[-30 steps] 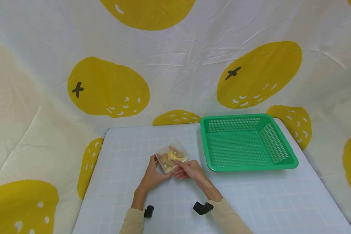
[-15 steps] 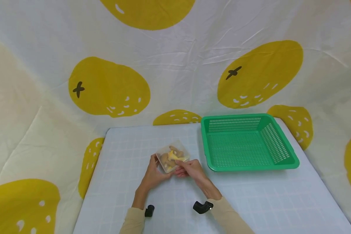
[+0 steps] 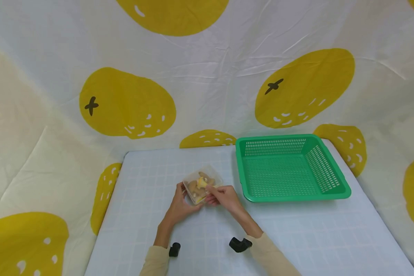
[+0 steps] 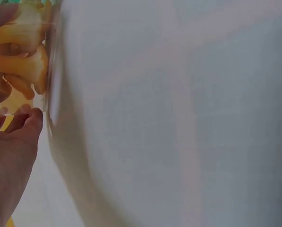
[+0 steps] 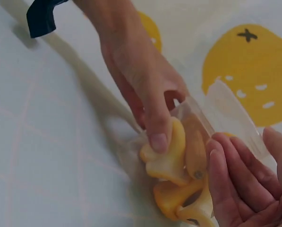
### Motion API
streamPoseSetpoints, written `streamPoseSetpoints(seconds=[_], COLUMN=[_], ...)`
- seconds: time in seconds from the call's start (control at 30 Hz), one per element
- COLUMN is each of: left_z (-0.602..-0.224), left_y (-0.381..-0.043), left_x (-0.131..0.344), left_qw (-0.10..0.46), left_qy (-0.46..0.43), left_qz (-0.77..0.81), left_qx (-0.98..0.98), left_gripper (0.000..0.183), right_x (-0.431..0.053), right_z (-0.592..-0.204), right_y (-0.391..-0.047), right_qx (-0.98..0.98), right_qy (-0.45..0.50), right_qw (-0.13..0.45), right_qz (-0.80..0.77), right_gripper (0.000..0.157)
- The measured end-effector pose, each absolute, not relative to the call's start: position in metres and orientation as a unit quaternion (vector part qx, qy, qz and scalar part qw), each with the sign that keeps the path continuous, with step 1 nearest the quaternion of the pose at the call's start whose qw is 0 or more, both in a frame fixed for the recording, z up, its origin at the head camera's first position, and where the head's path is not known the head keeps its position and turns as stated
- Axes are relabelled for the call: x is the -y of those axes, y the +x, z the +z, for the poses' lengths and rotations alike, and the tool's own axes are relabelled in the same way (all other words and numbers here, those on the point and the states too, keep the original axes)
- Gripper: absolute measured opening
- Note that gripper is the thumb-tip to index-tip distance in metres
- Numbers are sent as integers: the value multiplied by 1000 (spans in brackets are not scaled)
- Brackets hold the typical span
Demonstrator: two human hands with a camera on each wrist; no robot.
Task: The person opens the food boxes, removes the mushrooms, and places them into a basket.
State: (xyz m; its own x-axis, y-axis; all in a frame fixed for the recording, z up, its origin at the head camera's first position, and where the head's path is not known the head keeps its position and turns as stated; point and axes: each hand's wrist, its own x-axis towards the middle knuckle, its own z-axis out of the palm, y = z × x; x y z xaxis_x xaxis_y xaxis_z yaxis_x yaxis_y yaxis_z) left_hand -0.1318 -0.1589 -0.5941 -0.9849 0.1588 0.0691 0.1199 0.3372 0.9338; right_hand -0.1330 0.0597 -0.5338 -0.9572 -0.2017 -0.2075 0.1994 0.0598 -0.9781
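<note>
Seen from above, a person's 2 bare hands meet at a small, clear, boxy container (image 3: 216,176) near the middle of a pale bench (image 3: 138,230) marked with a faint pink check. The left hand (image 3: 179,209) grips the container from its left and near sides, fingers spread around the left side and thumb against the near wall. The right hand (image 3: 229,197) is at the container's right edge, thumb on top, its fingers bent and closed in a pinch on the narrow end of a yellow piece (image 3: 201,182) shaped like a mushroom; the pinch itself is partly hidden. That yellow piece lies at the top of the container, above several tan pieces (image 3: 193,186). The right wrist view shows them crowded behind the clear wall. Well apart from the container's right side, a green plastic basket (image 3: 300,198) with slotted walls stands on the bench. Both arms wear beige sleeves (image 3: 274,255), with a black device (image 3: 240,244) at each wrist. Behind the bench hangs a pale cloth (image 3: 207,107) printed with large yellow fruit shapes.
</note>
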Motion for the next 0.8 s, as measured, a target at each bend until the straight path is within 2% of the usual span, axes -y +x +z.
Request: streamPoseSetpoints(seconds=[0.23, 0.4, 0.47, 0.8], left_z=[-590, -587, -585, -576], left_y=[-128, -125, -125, -120], left_x=[160, 166, 168, 171], left_qw=[32, 49, 52, 65], left_qy=[86, 73, 71, 44], left_qz=[559, 542, 536, 520], left_qx=[-824, -836, -839, -851], left_gripper=[106, 109, 110, 121], right_x=[-60, -58, -58, -67], right_z=[-534, -533, -534, -533], right_y=[-133, -134, -134, -137], right_qx=[-755, -791, -803, -793], right_qy=[9, 7, -8, -88], right_qw=[55, 1, -10, -34], right_qz=[-653, -612, -596, -601], right_gripper=[39, 69, 75, 61])
